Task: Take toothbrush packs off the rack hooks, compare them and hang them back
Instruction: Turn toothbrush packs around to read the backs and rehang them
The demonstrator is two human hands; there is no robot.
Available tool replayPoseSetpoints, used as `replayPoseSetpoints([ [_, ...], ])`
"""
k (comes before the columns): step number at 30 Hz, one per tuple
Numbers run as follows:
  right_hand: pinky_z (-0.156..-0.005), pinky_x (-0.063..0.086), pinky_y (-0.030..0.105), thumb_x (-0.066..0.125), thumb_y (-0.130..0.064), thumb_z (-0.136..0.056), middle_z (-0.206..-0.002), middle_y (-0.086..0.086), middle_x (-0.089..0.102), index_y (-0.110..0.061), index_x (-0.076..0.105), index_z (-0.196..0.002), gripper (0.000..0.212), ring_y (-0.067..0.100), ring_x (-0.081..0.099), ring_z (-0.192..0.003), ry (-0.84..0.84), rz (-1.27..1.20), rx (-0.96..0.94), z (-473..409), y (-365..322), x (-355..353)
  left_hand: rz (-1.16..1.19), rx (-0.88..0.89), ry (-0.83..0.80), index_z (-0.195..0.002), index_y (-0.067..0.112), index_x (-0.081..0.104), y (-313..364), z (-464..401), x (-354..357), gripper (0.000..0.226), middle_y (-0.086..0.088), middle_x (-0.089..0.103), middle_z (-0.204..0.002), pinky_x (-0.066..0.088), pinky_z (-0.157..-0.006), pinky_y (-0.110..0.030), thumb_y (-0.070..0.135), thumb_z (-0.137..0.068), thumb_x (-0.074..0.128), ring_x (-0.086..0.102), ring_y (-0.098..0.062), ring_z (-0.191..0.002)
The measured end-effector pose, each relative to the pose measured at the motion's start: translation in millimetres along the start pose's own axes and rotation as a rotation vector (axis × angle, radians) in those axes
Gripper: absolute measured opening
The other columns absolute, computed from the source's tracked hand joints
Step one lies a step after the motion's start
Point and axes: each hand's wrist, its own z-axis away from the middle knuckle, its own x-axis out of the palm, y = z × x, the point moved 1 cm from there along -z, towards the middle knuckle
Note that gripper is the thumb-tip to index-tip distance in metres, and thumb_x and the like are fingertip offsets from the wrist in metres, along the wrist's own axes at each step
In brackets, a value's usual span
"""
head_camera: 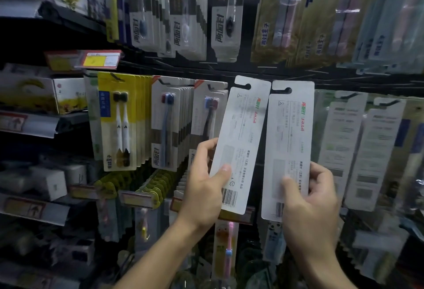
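Note:
I hold two long white toothbrush packs side by side in front of the rack, their printed backs facing me. My left hand [206,183] grips the lower part of the left pack [241,132], which leans a little to the right. My right hand [314,199] grips the bottom of the right pack [290,141], which stands nearly upright. Both show a hang hole at the top, a barcode at the bottom and small text. Neither pack is on a hook. The brushes inside are hidden from me.
Rows of packs hang on black hooks: a yellow twin pack [119,123], grey packs with blue and red brushes [169,123], pale green packs [358,146] at right. More rows hang above. Boxed goods fill the shelves [34,125] at left. Children's brushes [227,256] hang below.

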Motion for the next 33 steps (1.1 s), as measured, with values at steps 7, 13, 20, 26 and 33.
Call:
replayPoseSetpoints([
  [7,-0.059,0.061,0.024,0.067,-0.016,-0.098,-0.096,-0.026,0.070,-0.038,0.054,-0.107,0.028,-0.004,0.071,-0.087,-0.081,0.003,-0.022,7.0,5.9,24.0,0.003,0.037,0.053,-0.131,0.022,0.054,-1.0,-1.4,-26.9,0.037,-0.001,0.074,-0.114,0.063,-0.074,-0.034,-0.002,-0.104,0.054,0.075,-0.024,-0.103],
  [13,-0.069,0.064,0.040,0.069,-0.024,-0.096,-0.105,-0.027,0.069,-0.045,0.054,-0.108,0.028,0.006,0.073,-0.091,-0.139,0.048,-0.016,15.1,8.7,50.0,0.040,0.089,0.139,-0.131,0.020,0.057,-2.9,-1.7,-54.6,0.028,-0.004,0.074,-0.117,0.060,-0.076,-0.030,0.013,-0.104,0.057,0.074,-0.024,-0.105],
  [20,-0.068,0.063,0.040,0.069,-0.022,-0.097,-0.101,-0.034,0.066,-0.042,0.053,-0.107,0.028,-0.001,0.070,-0.090,-0.191,0.063,-0.020,15.4,3.9,79.8,0.008,0.143,0.239,-0.128,0.021,0.059,-2.1,-7.5,-86.9,0.026,-0.002,0.075,-0.116,0.060,-0.075,-0.028,0.013,-0.103,0.057,0.074,-0.021,-0.105],
  [26,-0.063,0.061,0.029,0.066,-0.019,-0.099,-0.098,-0.028,0.068,-0.037,0.053,-0.108,0.024,-0.004,0.069,-0.088,-0.227,0.033,-0.021,11.4,0.9,99.3,-0.001,0.147,0.286,-0.128,0.021,0.058,0.7,-14.1,-110.2,0.029,0.000,0.075,-0.116,0.060,-0.074,-0.028,0.003,-0.107,0.050,0.074,-0.020,-0.106],
  [33,-0.063,0.063,0.031,0.065,-0.022,-0.100,-0.102,-0.011,0.068,-0.037,0.051,-0.115,0.025,-0.001,0.070,-0.090,-0.213,0.029,0.010,11.0,1.7,112.0,0.027,0.130,0.308,-0.125,0.025,0.059,-1.8,-21.3,-122.5,0.027,-0.003,0.075,-0.115,0.063,-0.077,-0.034,0.007,-0.107,0.053,0.075,-0.024,-0.105],
])
